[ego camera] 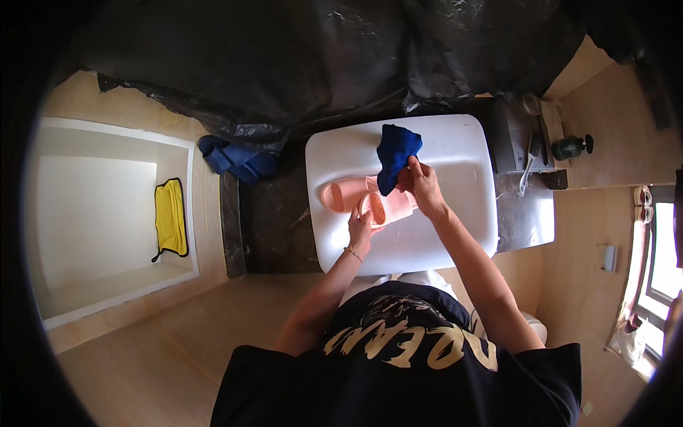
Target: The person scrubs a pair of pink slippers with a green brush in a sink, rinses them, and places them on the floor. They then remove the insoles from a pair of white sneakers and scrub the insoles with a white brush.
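Two pink slippers lie side by side in a white basin (459, 224). On the nearer pink slipper (395, 207), my left hand (363, 228) grips the end towards me, its thumb over the rim. The farther pink slipper (341, 196) rests just beyond it, partly covered. My right hand (424, 184) pinches a blue cloth (397, 152) between thumb and fingers, and the cloth spreads up and away above the slippers. Its lower tip overlaps the slippers in view; whether it touches them I cannot tell.
Blue slippers (235, 159) lie left of the basin on the dark stone counter (277, 224). A yellow cloth (172, 218) hangs in the white wall niche (106, 128). At the right are a brush (528, 165) and a green pump bottle (570, 148). Black plastic sheeting (320, 58) covers the far side.
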Available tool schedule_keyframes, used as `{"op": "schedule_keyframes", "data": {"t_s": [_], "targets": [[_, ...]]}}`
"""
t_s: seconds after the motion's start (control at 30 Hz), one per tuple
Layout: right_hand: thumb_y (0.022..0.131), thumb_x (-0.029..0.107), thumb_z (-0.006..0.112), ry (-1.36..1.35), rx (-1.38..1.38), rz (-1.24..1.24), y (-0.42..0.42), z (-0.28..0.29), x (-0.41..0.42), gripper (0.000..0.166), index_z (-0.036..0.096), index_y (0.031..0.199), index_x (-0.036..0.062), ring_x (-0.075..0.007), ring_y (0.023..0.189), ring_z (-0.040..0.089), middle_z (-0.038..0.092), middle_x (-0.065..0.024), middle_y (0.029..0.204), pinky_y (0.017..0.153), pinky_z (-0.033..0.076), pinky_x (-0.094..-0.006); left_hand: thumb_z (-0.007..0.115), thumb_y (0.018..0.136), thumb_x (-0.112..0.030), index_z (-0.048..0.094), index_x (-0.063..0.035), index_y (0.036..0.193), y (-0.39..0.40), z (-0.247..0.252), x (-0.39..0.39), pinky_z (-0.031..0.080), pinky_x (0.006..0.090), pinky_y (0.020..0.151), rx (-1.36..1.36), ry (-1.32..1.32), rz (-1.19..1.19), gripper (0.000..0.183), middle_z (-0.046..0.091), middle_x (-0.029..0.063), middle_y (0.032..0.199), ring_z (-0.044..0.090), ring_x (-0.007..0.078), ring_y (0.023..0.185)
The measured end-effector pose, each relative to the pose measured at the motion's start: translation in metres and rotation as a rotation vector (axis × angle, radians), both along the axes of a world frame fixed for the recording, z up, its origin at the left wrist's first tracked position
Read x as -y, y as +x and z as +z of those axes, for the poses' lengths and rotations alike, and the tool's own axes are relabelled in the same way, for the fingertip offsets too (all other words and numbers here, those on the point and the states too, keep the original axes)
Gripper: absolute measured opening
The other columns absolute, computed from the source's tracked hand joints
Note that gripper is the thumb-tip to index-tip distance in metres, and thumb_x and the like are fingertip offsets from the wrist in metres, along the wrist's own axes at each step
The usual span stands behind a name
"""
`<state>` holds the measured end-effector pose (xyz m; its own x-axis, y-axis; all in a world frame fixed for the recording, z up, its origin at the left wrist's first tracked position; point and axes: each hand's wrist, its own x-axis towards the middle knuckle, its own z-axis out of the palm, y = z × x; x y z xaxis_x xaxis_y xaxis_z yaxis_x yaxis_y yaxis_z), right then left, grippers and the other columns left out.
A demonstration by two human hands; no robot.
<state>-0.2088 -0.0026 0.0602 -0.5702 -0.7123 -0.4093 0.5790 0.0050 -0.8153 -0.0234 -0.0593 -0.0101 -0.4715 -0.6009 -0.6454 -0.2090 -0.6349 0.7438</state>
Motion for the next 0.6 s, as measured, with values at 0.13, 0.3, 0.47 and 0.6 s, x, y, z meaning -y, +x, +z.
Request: {"op": "schedule_keyframes", "data": {"t_s": [0.13, 0.3, 0.47, 0.6], "targets": [[0.095, 0.032, 0.05, -0.216, 0.351, -0.135, 0.029, -0.005, 0.014, 0.038, 0.056, 0.093, -0.0054, -0.0258, 0.073, 0.064, 0.063, -0.0144, 0.083, 0.073, 0.054, -0.0361, 0.048, 0.092, -0.015, 0.038, -0.0161, 0.135, 0.002, -0.004, 0.0, 0.056, 0.043, 0.078, -0.014, 0.02, 0.015, 0.044, 0.046, 0.0035, 0.129, 0.054, 0.0223, 0.111], [0.097, 0.028, 0.045, -0.416, 0.548, -0.196, 0.054, -0.001, 0.041, 0.035, 0.05, 0.111, -0.0032, -0.0294, 0.107, 0.057, 0.059, -0.0174, 0.11, 0.095, 0.045, -0.0379, 0.047, 0.092, -0.013, 0.037, -0.0157, 0.135, 0.002, -0.006, 0.001, 0.056, 0.0423, 0.078, -0.035, 0.064, 0.033, 0.043, 0.046, 0.0028, 0.129, 0.055, 0.0215, 0.109], [0.099, 0.031, 0.037, -0.455, 0.575, -0.186, 0.06, 0.014, 0.062, 0.037, 0.044, 0.122, 0.0029, -0.0283, 0.12, 0.048, 0.053, -0.016, 0.125, 0.104, 0.036, -0.0376, 0.045, 0.094, -0.01, 0.034, -0.0166, 0.137, 0.003, 0.001, -0.003, 0.056, 0.0417, 0.078, -0.07, 0.067, 0.021, 0.045, 0.042, 0.0015, 0.132, 0.056, 0.0206, 0.106], [0.097, 0.038, 0.042, -0.459, 0.533, -0.131, 0.062, 0.013, 0.062, 0.045, 0.042, 0.127, 0.006, -0.0279, 0.121, 0.048, 0.052, -0.0154, 0.127, 0.104, 0.035, -0.0389, 0.046, 0.093, -0.012, 0.035, -0.0156, 0.135, 0.004, -0.003, -0.003, 0.057, 0.0403, 0.075, -0.085, 0.066, 0.041, 0.044, 0.044, 0.0035, 0.129, 0.056, 0.0221, 0.106]]}}
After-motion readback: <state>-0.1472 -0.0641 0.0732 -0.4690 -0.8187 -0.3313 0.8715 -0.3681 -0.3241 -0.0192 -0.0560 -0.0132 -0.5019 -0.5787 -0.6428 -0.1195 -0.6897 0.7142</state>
